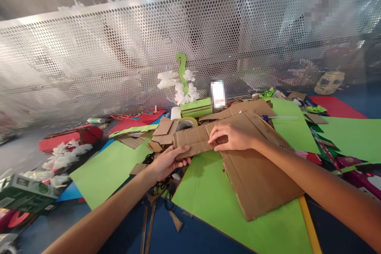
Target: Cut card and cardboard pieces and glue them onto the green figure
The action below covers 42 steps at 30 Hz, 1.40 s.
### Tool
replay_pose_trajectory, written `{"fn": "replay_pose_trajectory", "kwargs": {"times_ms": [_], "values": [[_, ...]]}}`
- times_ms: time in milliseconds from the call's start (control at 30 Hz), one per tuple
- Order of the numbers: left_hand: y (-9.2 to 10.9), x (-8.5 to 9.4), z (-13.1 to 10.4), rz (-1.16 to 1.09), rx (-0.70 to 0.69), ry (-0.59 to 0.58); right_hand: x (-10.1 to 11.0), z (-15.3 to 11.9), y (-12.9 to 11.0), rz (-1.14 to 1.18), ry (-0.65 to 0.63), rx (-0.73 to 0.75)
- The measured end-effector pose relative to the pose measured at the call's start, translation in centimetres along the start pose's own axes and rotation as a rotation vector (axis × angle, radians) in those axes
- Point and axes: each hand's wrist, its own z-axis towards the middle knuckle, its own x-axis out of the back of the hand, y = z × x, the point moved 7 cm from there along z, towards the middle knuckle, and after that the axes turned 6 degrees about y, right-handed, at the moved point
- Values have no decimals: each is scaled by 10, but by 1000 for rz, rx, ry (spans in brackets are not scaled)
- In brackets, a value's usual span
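A long, narrow cardboard strip (193, 139) is held across the middle of the head view. My left hand (168, 162) grips its left end, thumb on top and fingers curled beneath. On the strip's right end my right hand (232, 137) is closed, thumb and fingertips pinching its surface. Below the right forearm lies a larger brown cardboard sheet (262, 182); whether it joins the strip cannot be made out. Both lie over a green sheet (208, 194). Just behind the strip sits a yellow roll of tape (193, 122), partly covered by cardboard.
A perforated metal panel (133, 47) stands along the back. Before it are a green hook-shaped piece with white tufts (182, 75) and a small green box (196, 108). A green carton (26, 194) lies left, a screwdriver (264, 118) right. Scraps and coloured paper surround the hands.
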Motion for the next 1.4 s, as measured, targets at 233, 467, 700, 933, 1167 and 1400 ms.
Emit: {"fn": "replay_pose_trajectory", "kwargs": {"times_ms": [233,467,700,933,1167,1400], "values": [[1,-4,-3,-9,7,9,-1,-1,-2,-27,9,-3],[0,-7,-3,-32,34,14,-2,-1,-2,-46,27,23],[-1,-9,-4,-6,38,35,-4,-3,-7,-135,22,84],[2,-11,-6,-47,-12,45,-12,-1,-20,-365,-72,188],[3,-9,-5,-72,-17,75,8,2,-22,-226,-85,64],[2,-9,-4,-76,-38,79,50,1,-17,-246,10,-44]]}}
